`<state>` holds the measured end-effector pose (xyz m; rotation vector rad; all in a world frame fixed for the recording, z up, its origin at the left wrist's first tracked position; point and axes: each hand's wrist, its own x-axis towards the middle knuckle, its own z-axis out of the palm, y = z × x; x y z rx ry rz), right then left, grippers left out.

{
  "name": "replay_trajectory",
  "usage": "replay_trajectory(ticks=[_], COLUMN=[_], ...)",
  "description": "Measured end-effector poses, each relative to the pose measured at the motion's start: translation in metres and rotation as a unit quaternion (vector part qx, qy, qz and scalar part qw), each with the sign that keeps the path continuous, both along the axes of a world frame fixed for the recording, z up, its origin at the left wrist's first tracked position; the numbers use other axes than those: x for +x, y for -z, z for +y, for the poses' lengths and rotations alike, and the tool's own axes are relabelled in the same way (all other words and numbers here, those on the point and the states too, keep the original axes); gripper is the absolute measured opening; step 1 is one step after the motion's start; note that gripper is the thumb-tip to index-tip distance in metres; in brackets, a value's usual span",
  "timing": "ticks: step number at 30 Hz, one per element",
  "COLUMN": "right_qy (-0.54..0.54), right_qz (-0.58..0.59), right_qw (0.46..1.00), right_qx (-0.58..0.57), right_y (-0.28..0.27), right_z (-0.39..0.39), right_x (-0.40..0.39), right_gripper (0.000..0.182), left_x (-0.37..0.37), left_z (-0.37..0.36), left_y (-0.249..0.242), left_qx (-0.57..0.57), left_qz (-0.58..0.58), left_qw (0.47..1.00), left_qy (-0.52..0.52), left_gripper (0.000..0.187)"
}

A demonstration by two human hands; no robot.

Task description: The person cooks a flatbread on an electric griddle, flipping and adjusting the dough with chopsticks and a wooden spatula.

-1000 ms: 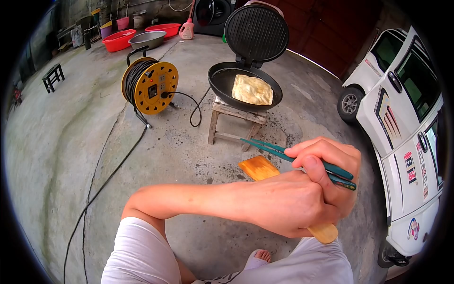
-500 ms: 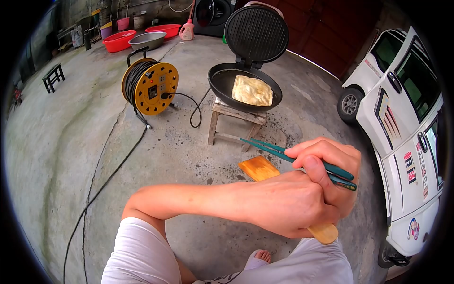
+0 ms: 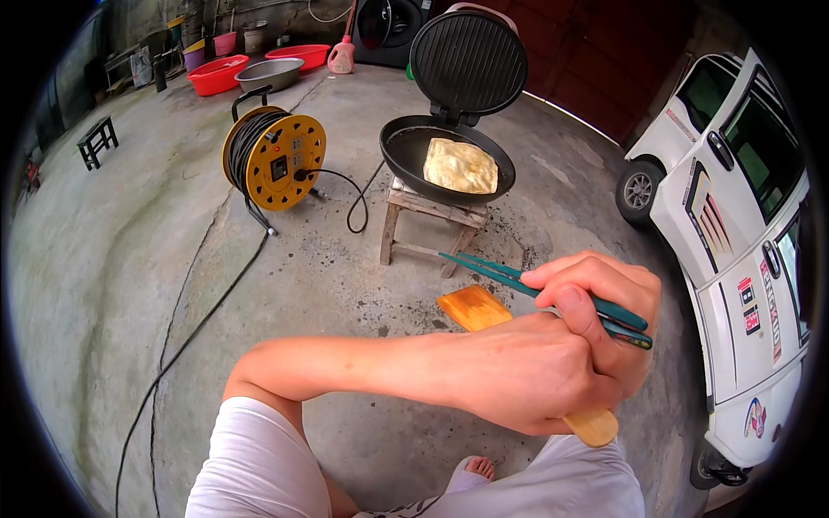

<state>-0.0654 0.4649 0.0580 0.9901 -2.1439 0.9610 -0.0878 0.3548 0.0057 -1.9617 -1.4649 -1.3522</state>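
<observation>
- The white car (image 3: 747,216) to your right carries door stickers too small to read.
- The yellow cable reel (image 3: 278,160) stands left of the open griddle (image 3: 449,155), which holds a flatbread (image 3: 460,166).
- Your left hand (image 3: 527,371) is closed around the wooden spatula (image 3: 473,308).
- Your right hand (image 3: 604,311) pinches green chopsticks (image 3: 518,278) in closed fingers.

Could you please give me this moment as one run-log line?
left hand: grips wooden spatula | right hand: holds green chopsticks | flatbread: lies in open electric pan on wooden stool
</observation>
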Motion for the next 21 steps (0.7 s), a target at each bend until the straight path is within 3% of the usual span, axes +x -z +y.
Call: replay_trajectory(ticks=[21], right_qy=[-0.003], right_qz=[-0.009], right_qw=[1.0], right_qx=[0.016], right_y=[-0.0034], right_z=[0.0001], right_x=[0.0001], right_gripper=[0.01], left_x=[0.0001], left_z=[-0.0009], left_y=[-0.0006], left_qx=[-0.007], left_qz=[0.011], left_qw=[1.0], left_qy=[-0.009], left_gripper=[0.018])
